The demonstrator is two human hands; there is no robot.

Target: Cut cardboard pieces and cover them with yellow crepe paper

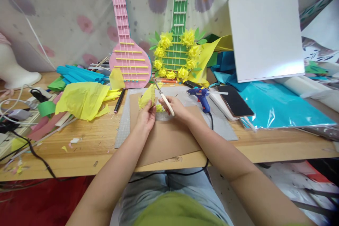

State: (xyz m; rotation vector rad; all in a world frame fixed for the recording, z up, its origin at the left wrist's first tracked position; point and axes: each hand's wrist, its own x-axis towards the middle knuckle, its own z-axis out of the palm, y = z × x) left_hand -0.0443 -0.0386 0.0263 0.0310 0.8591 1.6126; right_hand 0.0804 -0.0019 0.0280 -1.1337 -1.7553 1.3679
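Note:
My left hand (147, 116) pinches a folded piece of yellow crepe paper (147, 96) above a sheet of brown cardboard (169, 137). In my right hand (177, 107) is a pair of scissors (166, 101) with white handles, blades pointing up and to the left beside the paper's edge. Whether the blades touch the paper, I cannot tell. Small yellow scraps (159, 108) lie between my hands. Under the cardboard is a grey cutting mat (225, 132). A blue glue gun (200, 95) rests on the mat to the right of my right hand.
A pink cardboard guitar (129, 63) and a green one (179, 24) with yellow paper flowers stand at the back. Yellow crepe paper (82, 99) and a black marker (120, 101) lie left. On the right are a phone (235, 100), blue wrapped sheets (286, 109) and a white board (266, 37).

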